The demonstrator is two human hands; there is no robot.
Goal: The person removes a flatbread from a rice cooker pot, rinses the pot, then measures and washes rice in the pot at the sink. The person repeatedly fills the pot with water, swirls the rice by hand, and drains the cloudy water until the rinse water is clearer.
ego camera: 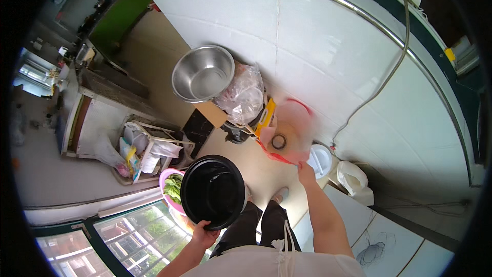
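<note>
My left hand (204, 234) grips the rim of an empty black inner pot (213, 192), which is tilted so its inside faces the camera. My right hand (306, 173) is closed on the edge of a thin translucent plastic bag (293, 123) with red edging, partly blurred. Behind or within the bag a dark ring shows; I cannot tell what it belongs to. Beyond the bag stand a yellow box (266, 117) and a crumpled clear plastic bag (246, 96). A stainless steel basin (203, 74) rests beside them.
A pink basin (164, 179) with leafy greens lies behind the black pot at the left. Further left is a rack (165, 138) with bags and cloths. A white lid (319, 161) and a white bag (351, 179) are at the right, by the tiled wall (326, 65).
</note>
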